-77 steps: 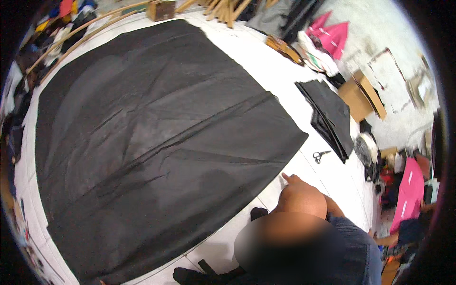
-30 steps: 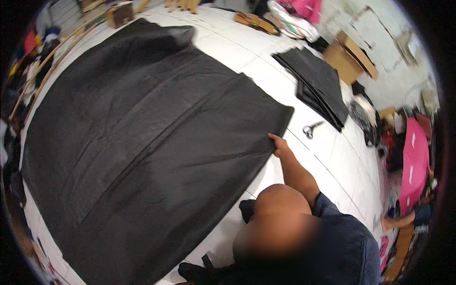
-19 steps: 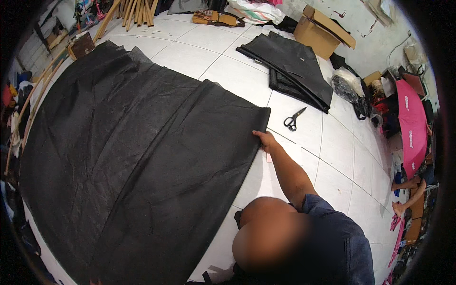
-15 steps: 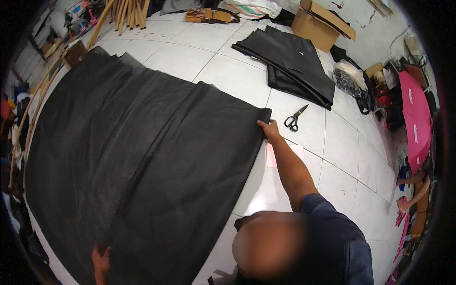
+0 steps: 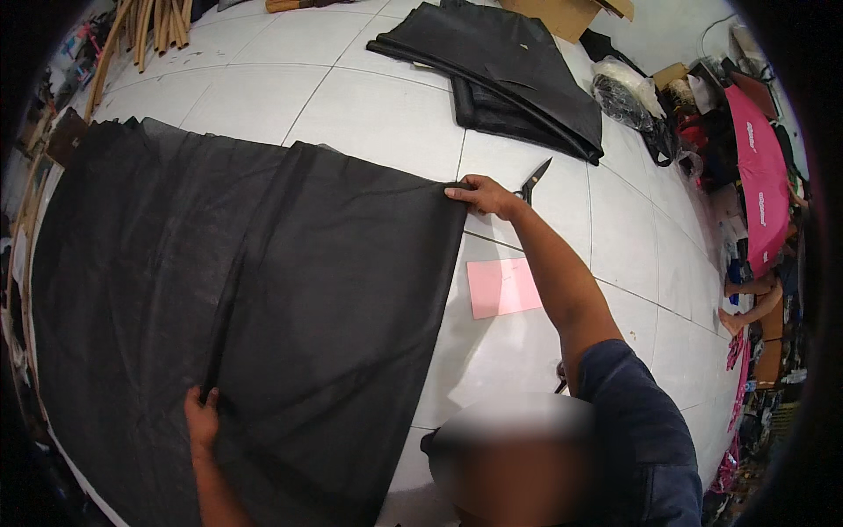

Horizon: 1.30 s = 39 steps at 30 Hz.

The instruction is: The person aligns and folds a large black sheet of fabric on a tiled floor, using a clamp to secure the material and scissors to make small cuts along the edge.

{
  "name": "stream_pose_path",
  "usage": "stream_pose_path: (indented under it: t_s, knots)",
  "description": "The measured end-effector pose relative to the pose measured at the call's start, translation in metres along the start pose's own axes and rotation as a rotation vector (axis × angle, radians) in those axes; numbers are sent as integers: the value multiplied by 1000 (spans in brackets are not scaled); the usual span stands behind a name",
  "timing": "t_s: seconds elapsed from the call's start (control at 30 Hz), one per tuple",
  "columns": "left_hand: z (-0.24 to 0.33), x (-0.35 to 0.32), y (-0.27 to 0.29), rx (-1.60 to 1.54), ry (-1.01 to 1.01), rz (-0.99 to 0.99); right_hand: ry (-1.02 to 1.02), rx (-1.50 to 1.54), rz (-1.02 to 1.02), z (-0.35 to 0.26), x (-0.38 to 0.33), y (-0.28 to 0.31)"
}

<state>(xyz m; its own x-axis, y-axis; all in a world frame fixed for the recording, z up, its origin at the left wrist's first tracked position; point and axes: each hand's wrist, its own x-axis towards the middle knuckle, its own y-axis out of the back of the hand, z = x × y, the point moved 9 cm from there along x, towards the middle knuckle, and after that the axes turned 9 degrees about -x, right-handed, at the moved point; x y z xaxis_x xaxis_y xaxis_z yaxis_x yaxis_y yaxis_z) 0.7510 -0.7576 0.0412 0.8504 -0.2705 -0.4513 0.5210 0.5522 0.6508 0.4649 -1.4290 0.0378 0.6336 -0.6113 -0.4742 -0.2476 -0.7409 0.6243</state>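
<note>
A wide sheet of thin black fabric (image 5: pixel 342 290) spreads over the floor, with folds and creases running through it. At its far right corner, my right hand (image 5: pixel 485 195) pinches the edge between thumb and fingers. My left hand (image 5: pixel 203 420) is lower down on the sheet, thumb and fingers closing on a long raised fold that runs away toward the far edge. Just beyond my right hand lies a pair of black scissors (image 5: pixel 537 178), its handles partly hidden. A pink sheet of paper (image 5: pixel 502 288) rests beside the fabric, below my right forearm.
Folded black material (image 5: pixel 500 70) lies at the back, near a cardboard box (image 5: pixel 553 16). Wooden poles (image 5: pixel 158 26) stand at the far left. Along the right are plastic-wrapped bundles (image 5: pixel 628 92), a pink umbrella (image 5: pixel 757 176) and another person's bare limbs (image 5: pixel 746 307).
My left hand has moved farther up the sheet, along the fold. My right hand still holds the corner and now covers part of the scissors. The whole view has shifted.
</note>
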Motion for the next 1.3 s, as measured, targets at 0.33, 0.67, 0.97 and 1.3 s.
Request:
stream_pose_path:
  t_s: [0.33, 0.67, 0.97, 1.3]
  knots:
    - [-34, 25, 44, 87, 53, 300, 297, -546, 6, -67, 33, -16]
    - [-56, 46, 48, -39, 94, 136, 473, -777, 136, -96, 16, -24]
    - [-30, 35, 45, -135, 75, 197, 297, -674, -163, -69, 37, -17]
    - [-36, 43, 35, -297, 35, -57, 430, -665, -115, -58, 36, -14]
